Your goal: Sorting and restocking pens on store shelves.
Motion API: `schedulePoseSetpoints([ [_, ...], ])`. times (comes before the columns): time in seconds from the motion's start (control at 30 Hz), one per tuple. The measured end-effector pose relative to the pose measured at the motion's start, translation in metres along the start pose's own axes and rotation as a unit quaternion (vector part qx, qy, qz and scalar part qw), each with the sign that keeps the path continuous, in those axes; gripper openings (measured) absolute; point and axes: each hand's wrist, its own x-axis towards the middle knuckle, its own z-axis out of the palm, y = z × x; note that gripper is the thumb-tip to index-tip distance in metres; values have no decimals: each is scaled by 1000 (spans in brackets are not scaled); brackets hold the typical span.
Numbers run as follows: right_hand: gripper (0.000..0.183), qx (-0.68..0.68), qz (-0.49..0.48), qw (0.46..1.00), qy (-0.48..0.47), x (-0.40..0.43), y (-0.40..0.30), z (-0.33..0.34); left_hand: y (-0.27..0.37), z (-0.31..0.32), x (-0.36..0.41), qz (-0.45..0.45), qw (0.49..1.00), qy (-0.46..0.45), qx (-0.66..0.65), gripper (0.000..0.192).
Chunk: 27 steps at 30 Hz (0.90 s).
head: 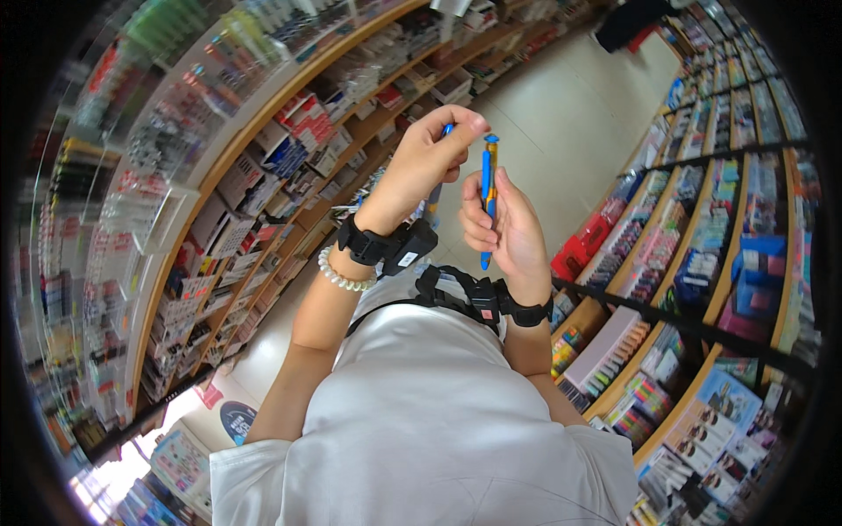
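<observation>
My right hand (510,220) grips a blue and yellow pen (489,191), which stands nearly upright with its clip side towards my left hand (431,151). Curled fingers of that left hand close around a second blue pen (448,129). Only this pen's blue top and a stretch below the palm show; the fingers hide its middle. The left thumb and fingertip are just above the top of the right-hand pen, and I cannot tell whether they touch it. Both hands are raised in front of my chest.
Along the left run wooden shelves (368,125) of boxed goods, below clear racks (158,217) of pens. On the right, more wooden shelves (691,243) carry packaged stationery. A pale tiled floor (566,112) lies between them. A dark shape (631,26), perhaps a person's clothing, is at the far end.
</observation>
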Motion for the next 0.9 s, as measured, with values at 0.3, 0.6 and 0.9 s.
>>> schedulePoseSetpoints([
  [0.3, 33, -48, 37, 997, -44, 51, 23, 19, 11, -86, -37, 69, 962, 112, -240, 23],
  [0.6, 17, -240, 122, 958, -100, 90, 67, 61, 4, -142, -96, 278, 852, 257, -362, 17],
  [0.9, 19, -454, -13, 884, -116, 113, 103, 90, -11, -165, -140, 308, 795, 491, -177, 21],
])
